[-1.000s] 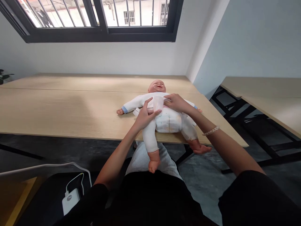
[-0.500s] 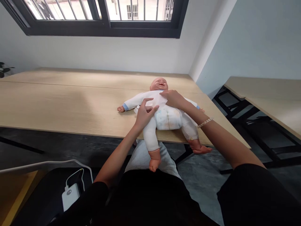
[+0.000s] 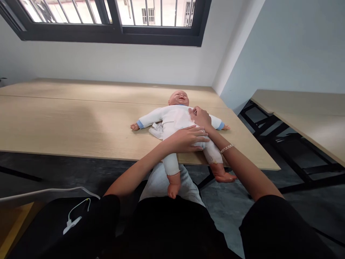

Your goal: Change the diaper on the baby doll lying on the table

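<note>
A baby doll lies on its back in a white top with blue cuffs, legs hanging over the table's near edge. Across the front of its diaper rests my left hand, flat with fingers stretched out and hiding most of the diaper. My right hand is on the doll's belly at the right, fingers bent and closed on a bit of the white top. A loose white flap sticks out beside the doll's waist at the left; its kind is unclear.
The doll is on a pale wooden table against a wall with a barred window. A second table stands at the right. At lower left, a white device with a cable sits on a black surface.
My left hand has moved from the doll's left-side waist rightward onto the diaper and flattened. My right hand has shifted slightly down and right across the belly. The view has tilted slightly.
</note>
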Demonstrator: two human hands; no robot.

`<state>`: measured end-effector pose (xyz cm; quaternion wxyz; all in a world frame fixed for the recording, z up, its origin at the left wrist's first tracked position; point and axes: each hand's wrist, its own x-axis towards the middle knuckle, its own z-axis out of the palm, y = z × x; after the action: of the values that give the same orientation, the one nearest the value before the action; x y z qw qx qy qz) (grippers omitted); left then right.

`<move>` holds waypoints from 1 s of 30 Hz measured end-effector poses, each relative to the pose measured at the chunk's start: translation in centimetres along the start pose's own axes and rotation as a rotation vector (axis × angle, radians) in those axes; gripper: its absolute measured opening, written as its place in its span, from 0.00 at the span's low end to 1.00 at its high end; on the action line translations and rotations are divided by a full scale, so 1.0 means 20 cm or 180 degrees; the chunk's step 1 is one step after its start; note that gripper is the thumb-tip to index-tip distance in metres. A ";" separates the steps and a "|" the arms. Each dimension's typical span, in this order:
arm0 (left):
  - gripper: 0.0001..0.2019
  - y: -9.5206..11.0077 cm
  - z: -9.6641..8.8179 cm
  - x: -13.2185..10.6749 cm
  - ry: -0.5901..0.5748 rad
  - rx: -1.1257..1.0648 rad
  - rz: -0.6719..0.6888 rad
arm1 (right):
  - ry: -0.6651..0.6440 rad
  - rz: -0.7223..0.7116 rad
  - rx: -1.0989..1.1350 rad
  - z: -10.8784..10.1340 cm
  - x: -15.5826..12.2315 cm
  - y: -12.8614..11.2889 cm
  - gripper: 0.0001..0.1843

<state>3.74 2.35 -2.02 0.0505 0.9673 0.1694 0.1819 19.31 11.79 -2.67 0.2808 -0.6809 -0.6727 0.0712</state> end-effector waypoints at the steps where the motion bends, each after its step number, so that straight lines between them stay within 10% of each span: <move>1: 0.18 -0.01 -0.01 0.03 -0.0109 0.0028 -0.0046 | 0.0064 0.0041 0.0157 0.00 0.00 0.03 0.18; 11: 0.26 -0.18 -0.08 0.14 -0.0517 -0.0180 -0.0838 | 0.0151 0.0064 0.2211 0.01 -0.08 0.22 0.22; 20: 0.28 -0.30 -0.09 0.14 -0.0532 -0.0175 -0.1279 | 0.0180 -0.0125 0.0380 -0.02 -0.13 0.25 0.15; 30: 0.30 -0.32 -0.07 0.12 -0.0403 -0.0025 -0.1516 | -0.0010 0.0108 -0.0133 -0.04 -0.14 0.23 0.16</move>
<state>3.28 9.15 -0.88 0.1063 0.9094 0.3884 0.1045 23.51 9.24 -5.07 0.2643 -0.6978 -0.6628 0.0630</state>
